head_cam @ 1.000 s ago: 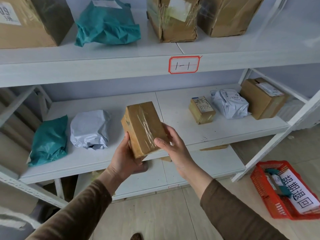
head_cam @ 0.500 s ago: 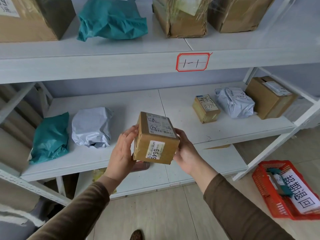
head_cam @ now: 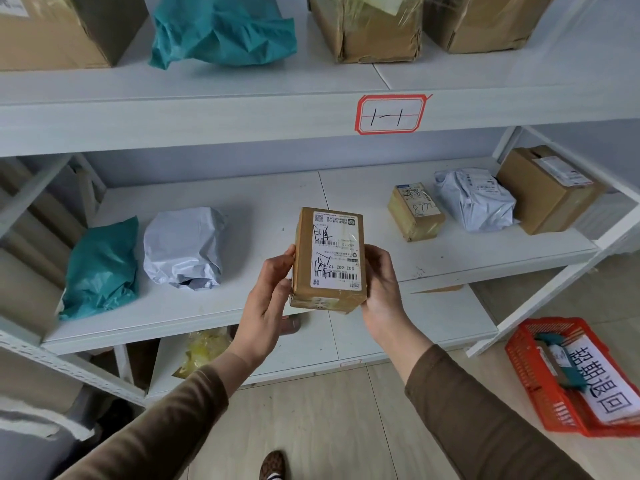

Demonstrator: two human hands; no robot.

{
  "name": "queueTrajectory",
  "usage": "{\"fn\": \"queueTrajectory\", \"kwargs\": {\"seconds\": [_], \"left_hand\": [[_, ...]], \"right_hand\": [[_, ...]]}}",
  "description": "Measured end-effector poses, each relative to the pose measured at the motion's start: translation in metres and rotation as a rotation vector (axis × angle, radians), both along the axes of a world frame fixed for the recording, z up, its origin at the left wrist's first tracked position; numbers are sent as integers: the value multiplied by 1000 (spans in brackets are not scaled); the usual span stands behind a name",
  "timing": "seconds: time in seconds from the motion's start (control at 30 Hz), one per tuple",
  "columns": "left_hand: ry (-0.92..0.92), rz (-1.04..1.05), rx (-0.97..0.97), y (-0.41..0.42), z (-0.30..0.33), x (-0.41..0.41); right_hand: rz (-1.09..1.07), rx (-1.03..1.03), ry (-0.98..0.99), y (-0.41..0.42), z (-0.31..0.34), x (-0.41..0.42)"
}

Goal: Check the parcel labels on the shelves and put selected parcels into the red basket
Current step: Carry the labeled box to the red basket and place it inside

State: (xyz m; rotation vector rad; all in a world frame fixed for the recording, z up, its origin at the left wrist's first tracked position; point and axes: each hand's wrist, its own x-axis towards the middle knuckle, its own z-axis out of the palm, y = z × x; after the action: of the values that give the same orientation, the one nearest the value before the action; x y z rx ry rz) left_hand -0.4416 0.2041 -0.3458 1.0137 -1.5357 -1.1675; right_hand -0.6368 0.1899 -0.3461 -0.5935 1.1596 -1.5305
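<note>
Brown cardboard sits between curled fingers: the left hand (head_cam: 266, 299) grips one long side of the small box (head_cam: 327, 261) and the right hand (head_cam: 381, 292) grips the other, holding it in the air in front of the middle shelf (head_cam: 263, 202) with its white label (head_cam: 335, 251) facing up. Behind it on that shelf lie a white bag (head_cam: 183, 247) and a teal bag (head_cam: 100, 268) to the left, and more parcels to the right. Down on the floor at the right stands the red basket (head_cam: 530, 375), well apart from the box.

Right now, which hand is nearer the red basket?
Right. The right hand grips the box's side that faces the red basket; the left hand grips the far side.
</note>
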Motion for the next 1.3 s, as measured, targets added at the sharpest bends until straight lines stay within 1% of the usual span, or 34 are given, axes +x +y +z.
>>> {"fn": "queueTrajectory", "kwargs": {"seconds": [0.1, 0.23, 0.37, 0.47, 0.53, 0.6, 0.67, 0.73, 0.8, 0.87, 0.9, 0.97, 1.1, 1.13, 1.2, 1.3], "left_hand": [[69, 17, 131, -1, 2, -5], [80, 18, 177, -4, 2, -4], [113, -45, 346, -9, 3, -3], [187, -75, 472, -19, 2, -2], [201, -69, 457, -34, 3, 2], [160, -92, 381, -52, 9, 10], [56, -203, 343, -69, 21, 19], [-99, -386, 318, -83, 34, 24], [-242, -540, 300, -95, 48, 17], [-319, -607, 270, -102, 58, -1], [-317, -615, 273, -104, 60, -9], [-232, -567, 324, -109, 55, -26], [-7, -321, 398, -106, 32, -63], [22, -314, 429, -100, 27, -74], [40, -373, 515, -81, 14, -99], [-23, -525, 616, -46, -4, -143]], "right_hand": [[10, 3, 40, -2, 0, 2], [5, 1, 60, -3, -2, 4], [-11, -15, 120, -7, -12, 5], [25, -9, 132, -6, -20, 8], [42, 38, 114, -3, -24, 6], [1, 92, 105, -2, -18, -2], [4, 118, 143, -3, -6, -18], [153, 118, 223, -4, 4, -36], [384, 145, 305, -2, 13, -51], [532, 163, 315, 2, 18, -62], [550, 168, 292, 5, 17, -67], [490, 166, 227, 13, 10, -77], [148, 137, 29, 38, -10, -98], [61, 130, -30, 46, -14, -102], [-82, 136, -125, 64, -19, -112], [-241, 133, -186, 93, -23, -126]]}}
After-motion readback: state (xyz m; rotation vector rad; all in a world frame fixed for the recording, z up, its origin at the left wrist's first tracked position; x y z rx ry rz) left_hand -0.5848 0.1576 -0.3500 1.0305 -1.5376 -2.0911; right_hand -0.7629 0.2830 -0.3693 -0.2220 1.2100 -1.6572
